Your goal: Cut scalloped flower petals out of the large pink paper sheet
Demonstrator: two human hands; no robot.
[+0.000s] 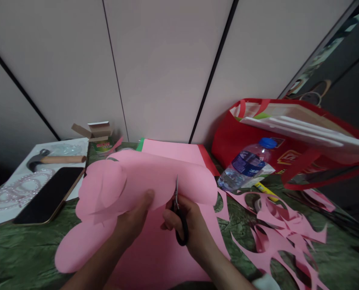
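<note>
My right hand [184, 221] grips black-handled scissors [182, 230], whose blades point away from me and cut into a pink paper sheet [194, 183]. Between the thumb and hidden fingers of my left hand [137, 215], the same sheet is pinched left of the blades. Its edge beside the cut is curved. Several rounded pink paper pieces [98, 189] lie at the left, overlapping around the sheet. Below both hands spreads more pink paper [164, 257].
Pink offcuts [288, 233] with rounded holes litter the right side. Behind them stand a water bottle [246, 163] and a red bag [288, 137]. On the left are a phone [51, 195], a hammer [61, 159], beaded strands [22, 189] and an opened small box [101, 139].
</note>
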